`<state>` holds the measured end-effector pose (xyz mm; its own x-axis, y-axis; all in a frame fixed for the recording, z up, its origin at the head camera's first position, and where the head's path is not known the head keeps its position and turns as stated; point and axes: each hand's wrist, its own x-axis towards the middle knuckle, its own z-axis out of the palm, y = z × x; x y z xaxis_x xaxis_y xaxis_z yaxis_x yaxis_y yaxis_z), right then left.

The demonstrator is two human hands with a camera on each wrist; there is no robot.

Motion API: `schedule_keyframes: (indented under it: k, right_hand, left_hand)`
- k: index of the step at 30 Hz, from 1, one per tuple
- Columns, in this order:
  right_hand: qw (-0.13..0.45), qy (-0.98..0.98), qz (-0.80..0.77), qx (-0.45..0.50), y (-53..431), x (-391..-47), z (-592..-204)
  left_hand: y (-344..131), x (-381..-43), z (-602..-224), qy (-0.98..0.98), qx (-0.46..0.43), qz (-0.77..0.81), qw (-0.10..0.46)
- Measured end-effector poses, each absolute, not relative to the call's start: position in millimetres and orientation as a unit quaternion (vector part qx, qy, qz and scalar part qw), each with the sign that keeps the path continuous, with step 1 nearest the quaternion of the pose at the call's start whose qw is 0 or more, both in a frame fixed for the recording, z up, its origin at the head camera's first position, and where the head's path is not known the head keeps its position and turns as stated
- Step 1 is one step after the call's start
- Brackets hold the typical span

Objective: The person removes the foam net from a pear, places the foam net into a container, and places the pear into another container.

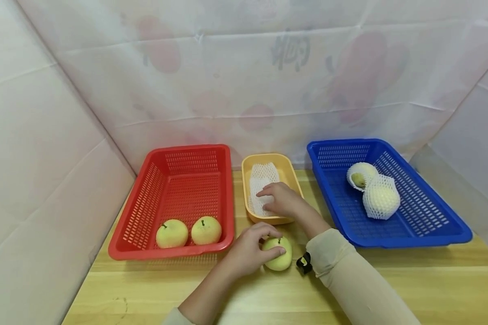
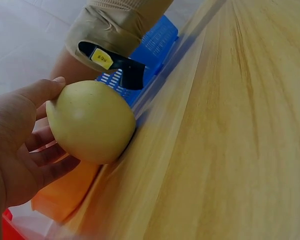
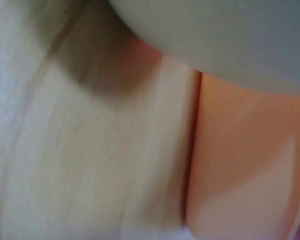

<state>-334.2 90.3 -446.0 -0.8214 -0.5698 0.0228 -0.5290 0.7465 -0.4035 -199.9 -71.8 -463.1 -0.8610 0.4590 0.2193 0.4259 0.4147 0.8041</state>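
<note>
My left hand point(image 1: 248, 250) grips round yellow-green pear point(image 1: 280, 263); right hand point(image 1: 283, 199) loose, empty above white foam nets point(image 1: 263, 174). Seemingly done: two, red plastic basket point(image 1: 227, 194); remaining: two netted, blue plastic basket point(image 1: 406, 241).

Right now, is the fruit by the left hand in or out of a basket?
Out: the fruit sits on the wooden table, the left hand curled around it.

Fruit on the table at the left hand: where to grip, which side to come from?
Probably across the fruit at its widest, left hand coming from the left: it's round with its stem up, the yellow tray is behind, and the right sleeve is on its right.
</note>
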Motion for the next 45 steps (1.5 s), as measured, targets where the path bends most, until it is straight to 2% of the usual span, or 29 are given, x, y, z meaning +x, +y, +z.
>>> schedule_keyframes:
  k: [20,29,33,40,45]
  right_hand:
    - [-0.07,0.899,-0.29,-0.321,112,-290,-428]
    - [-0.102,0.876,-0.342,-0.325,124,-263,-427]
    - [-0.087,0.865,-0.366,-0.332,128,-251,-425]
    - [0.016,0.837,-0.405,-0.369,131,-239,-423]
    - [0.05,0.822,-0.413,-0.39,134,-235,-422]
  left_hand:
    - [-71,-199,-462,0.847,0.25,0.468,0.031]
    - [-70,-200,-462,0.843,0.253,0.474,0.03]
    - [-71,-201,-463,0.844,0.253,0.472,0.031]
    - [-73,-201,-462,0.844,0.251,0.474,0.031]
    - [-74,-200,-462,0.839,0.252,0.48,0.032]
